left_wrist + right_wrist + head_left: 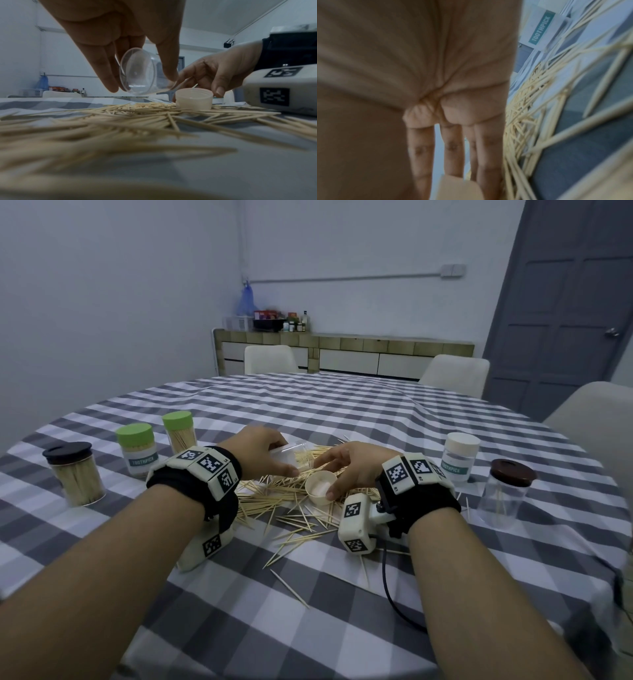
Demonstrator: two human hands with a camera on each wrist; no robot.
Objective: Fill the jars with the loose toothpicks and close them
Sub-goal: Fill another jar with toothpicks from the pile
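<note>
Far left of the checked tablecloth [342,412]: black-lidded jar [76,473] upright, packed with toothpicks, lid on. Next right, two green-lidded jars, the nearer [137,448] labelled TOOTHPICK, the farther [179,430] just behind it; both closed and filled. Centre-left: left hand [260,451] holds a clear empty jar [291,457] tipped on its side above the pile, fingers and thumb curled round its wall; in the left wrist view the jar [142,73] shows its base toward the camera, pinched between thumb and fingers, clear of the table. Beneath and around both hands: loose toothpicks [291,508] scattered in a heap, strays spreading toward the near edge. Centre-right: cream lid [320,487] lies open side up on the heap; right hand [352,470] rests over it, thumb tip touching its rim, other fingers reaching down into the toothpicks behind it. Whether those fingers pinch any toothpick: cannot tell. Right wrist view blurred, fingers appear extended. Right of that: white-lidded jar [460,457], labelled, closed. Far right: brown-lidded jar [505,494], clear, lid on, only a few toothpicks inside
</note>
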